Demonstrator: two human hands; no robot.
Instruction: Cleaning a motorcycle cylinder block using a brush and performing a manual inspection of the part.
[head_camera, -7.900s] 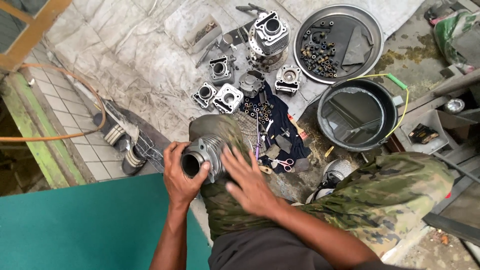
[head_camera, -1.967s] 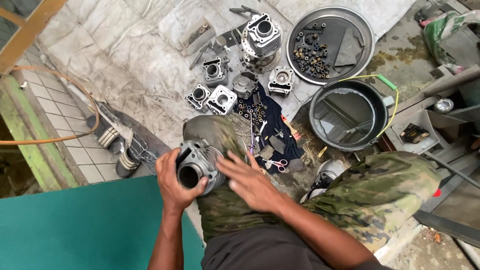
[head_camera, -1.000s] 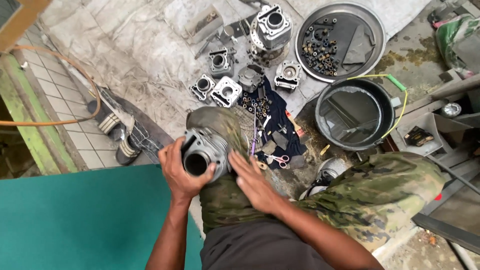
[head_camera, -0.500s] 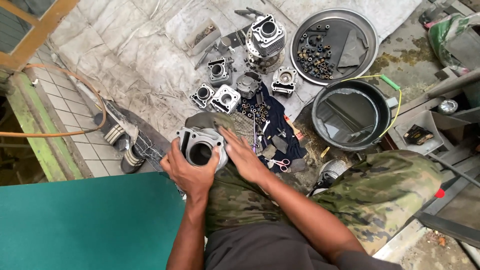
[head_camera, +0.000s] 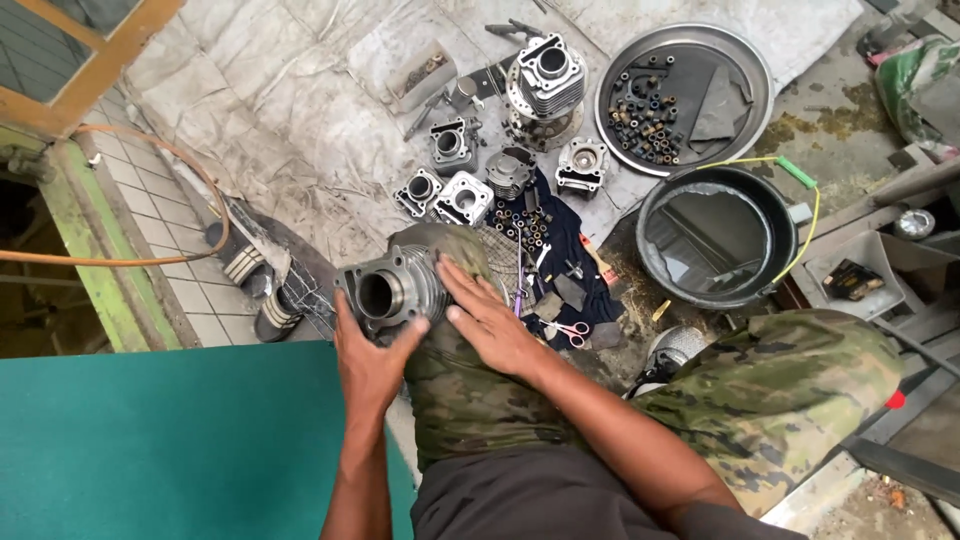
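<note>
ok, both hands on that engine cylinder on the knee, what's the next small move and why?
Probably turn the finned engine cylinder a little under the right hand. The left hand cups it from below, the bore faces the camera, and the right palm lies flat across its side against the camouflage knee, so only that part is covered.

A grey metal engine cylinder (head_camera: 390, 293) sat a little left of the frame's centre, resting on a camouflage-clad knee. It lay tipped on its side, its round dark bore facing the camera, thin cooling fins ringing the body behind the flange. Its surface looked dull and grimy, with one flat mounting face around the bore.
</note>
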